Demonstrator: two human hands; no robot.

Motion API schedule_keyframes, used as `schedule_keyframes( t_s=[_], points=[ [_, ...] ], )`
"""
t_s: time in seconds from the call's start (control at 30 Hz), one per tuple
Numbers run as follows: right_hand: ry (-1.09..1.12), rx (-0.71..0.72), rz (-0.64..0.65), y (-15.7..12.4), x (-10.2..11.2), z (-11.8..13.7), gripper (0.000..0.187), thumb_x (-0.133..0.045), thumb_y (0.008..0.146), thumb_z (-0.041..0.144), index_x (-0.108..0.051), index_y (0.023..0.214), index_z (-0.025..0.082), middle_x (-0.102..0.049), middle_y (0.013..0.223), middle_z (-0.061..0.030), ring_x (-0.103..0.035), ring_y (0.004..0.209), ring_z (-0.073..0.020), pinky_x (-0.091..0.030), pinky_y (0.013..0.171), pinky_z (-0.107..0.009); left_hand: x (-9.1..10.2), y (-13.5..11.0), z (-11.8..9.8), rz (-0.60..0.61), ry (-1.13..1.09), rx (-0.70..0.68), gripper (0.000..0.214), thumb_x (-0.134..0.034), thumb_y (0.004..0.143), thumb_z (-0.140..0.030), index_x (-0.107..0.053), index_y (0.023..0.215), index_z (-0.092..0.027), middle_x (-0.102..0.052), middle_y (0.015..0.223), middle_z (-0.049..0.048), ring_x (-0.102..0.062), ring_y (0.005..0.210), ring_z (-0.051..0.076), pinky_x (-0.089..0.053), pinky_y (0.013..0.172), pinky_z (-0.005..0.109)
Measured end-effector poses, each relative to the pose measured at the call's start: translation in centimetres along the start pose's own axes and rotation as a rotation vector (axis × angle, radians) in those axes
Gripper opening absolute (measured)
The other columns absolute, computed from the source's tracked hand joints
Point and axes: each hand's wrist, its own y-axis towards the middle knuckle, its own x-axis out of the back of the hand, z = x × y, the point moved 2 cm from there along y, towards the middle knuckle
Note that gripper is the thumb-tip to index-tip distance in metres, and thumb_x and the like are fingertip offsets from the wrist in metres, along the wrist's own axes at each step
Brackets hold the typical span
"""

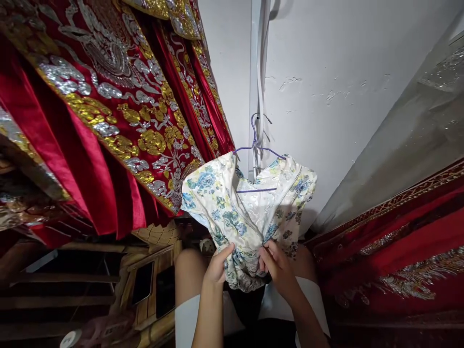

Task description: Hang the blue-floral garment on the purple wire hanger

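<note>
A white dress with blue and green flowers (250, 208) hangs on a purple wire hanger (255, 145) from a hook on the white wall. My left hand (217, 268) is closed on the dress's lower left fabric. My right hand (277, 266) pinches the fabric at its lower middle, close to the left hand. The hem is bunched up between both hands.
Red satin garments with gold and silver embroidery (108, 111) hang close on the left. More red embroidered cloth (406, 251) and a clear plastic cover (416, 135) fill the right. Wooden furniture (145, 285) stands low on the left. A white conduit (259, 58) runs up the wall.
</note>
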Motion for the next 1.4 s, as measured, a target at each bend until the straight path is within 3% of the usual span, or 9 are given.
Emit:
schedule_keyframes(
  t_s=[0.1, 0.27, 0.37, 0.5, 0.57, 0.67, 0.73, 1.13, 1.4],
  points=[
    [0.059, 0.01, -0.065, 0.1, -0.2, 0.2, 0.041, -0.059, 0.095, 0.059, -0.052, 0.076, 0.023, -0.054, 0.056, 0.0038, -0.048, 0.051, -0.0136, -0.042, 0.055, -0.028, 0.7, -0.4, 0.9, -0.087, -0.226, 0.083, 0.07, -0.09, 0.06, -0.051, -0.072, 0.118, -0.017, -0.078, 0.108, 0.0126, -0.071, 0.112, 0.038, -0.055, 0.101, 0.05],
    [0.146, -0.047, -0.24, -0.3, 1.0, 0.3, 0.043, -0.072, 0.083, 0.059, -0.057, 0.07, 0.021, -0.052, 0.053, 0.0036, -0.047, 0.049, -0.0127, -0.038, 0.05, -0.026, 0.8, 1.2, 2.0, -0.309, -0.324, 0.066, 0.059, -0.092, 0.06, -0.038, -0.071, 0.111, -0.016, -0.077, 0.11, 0.0127, -0.068, 0.117, 0.034, -0.051, 0.104, 0.045],
    [0.151, -0.081, -0.265, -0.4, 1.3, 0.2, 0.042, -0.075, 0.08, 0.055, -0.056, 0.064, 0.021, -0.053, 0.052, 0.0028, -0.045, 0.049, -0.0119, -0.036, 0.05, -0.025, 1.1, 2.2, 3.0, -0.554, -0.235, -0.154, 0.049, -0.084, 0.067, -0.036, -0.066, 0.109, -0.018, -0.073, 0.11, 0.0099, -0.067, 0.114, 0.03, -0.05, 0.102, 0.042],
    [0.232, -0.131, -0.263, 0.2, 0.2, -0.4, 0.039, -0.075, 0.076, 0.052, -0.057, 0.062, 0.02, -0.051, 0.05, 0.0032, -0.044, 0.047, -0.0113, -0.034, 0.048, -0.025, 0.2, 0.8, 4.1, -0.89, 0.161, -0.599, 0.043, -0.074, 0.073, -0.025, -0.062, 0.114, -0.022, -0.063, 0.122, 0.0079, -0.06, 0.119, 0.024, -0.045, 0.105, 0.038],
    [0.241, -0.14, -0.209, 0.5, -0.8, -0.7, 0.038, -0.073, 0.076, 0.053, -0.06, 0.062, 0.019, -0.051, 0.048, 0.0031, -0.043, 0.045, -0.0107, -0.033, 0.046, -0.025, -1.1, -0.1, 4.4, -0.761, 0.361, -0.669, 0.03, -0.069, 0.081, -0.025, -0.065, 0.11, -0.022, -0.063, 0.121, 0.0088, -0.059, 0.119, 0.024, -0.044, 0.105, 0.038],
    [0.212, -0.135, -0.149, 0.6, -1.6, -1.1, 0.042, -0.071, 0.076, 0.055, -0.061, 0.06, 0.018, -0.051, 0.043, 0.0021, -0.042, 0.041, -0.0104, -0.033, 0.045, -0.024, -2.9, -0.5, 5.0, -0.416, 0.475, -0.532, 0.02, -0.062, 0.09, -0.029, -0.069, 0.107, -0.02, -0.069, 0.104, 0.0083, -0.066, 0.101, 0.023, -0.051, 0.092, 0.035],
    [0.184, -0.141, -0.134, 0.5, -1.6, -1.2, 0.043, -0.07, 0.076, 0.057, -0.062, 0.06, 0.018, -0.053, 0.041, 0.0007, -0.043, 0.04, -0.0111, -0.034, 0.044, -0.024, -3.4, -0.3, 5.2, -0.302, 0.479, -0.445, 0.021, -0.06, 0.092, -0.033, -0.07, 0.102, -0.019, -0.071, 0.094, 0.0072, -0.067, 0.09, 0.022, -0.053, 0.083, 0.033],
    [-0.063, -0.052, -0.111, 3.9, 1.5, 2.8, 0.025, -0.063, 0.078, 0.037, -0.057, 0.059, 0.021, -0.05, 0.048, 0.0039, -0.043, 0.047, -0.012, -0.036, 0.051, -0.025, -4.6, 0.2, 5.9, -0.194, 0.563, -0.511, 0.026, -0.049, 0.102, -0.035, -0.064, 0.089, -0.018, -0.066, 0.084, 0.0038, -0.062, 0.08, 0.017, -0.048, 0.075, 0.026],
    [-0.004, 0.008, -0.288, 1.4, -0.2, -4.1, 0.03, -0.076, 0.079, 0.043, -0.054, 0.081, 0.022, -0.036, 0.055, 0.0101, -0.036, 0.052, -0.0117, -0.034, 0.053, -0.026, -3.7, -0.1, 5.6, -0.213, 0.573, -0.528, 0.023, -0.05, 0.101, -0.033, -0.063, 0.09, -0.018, -0.065, 0.083, 0.0031, -0.061, 0.078, 0.017, -0.048, 0.072, 0.024]
  ],
)
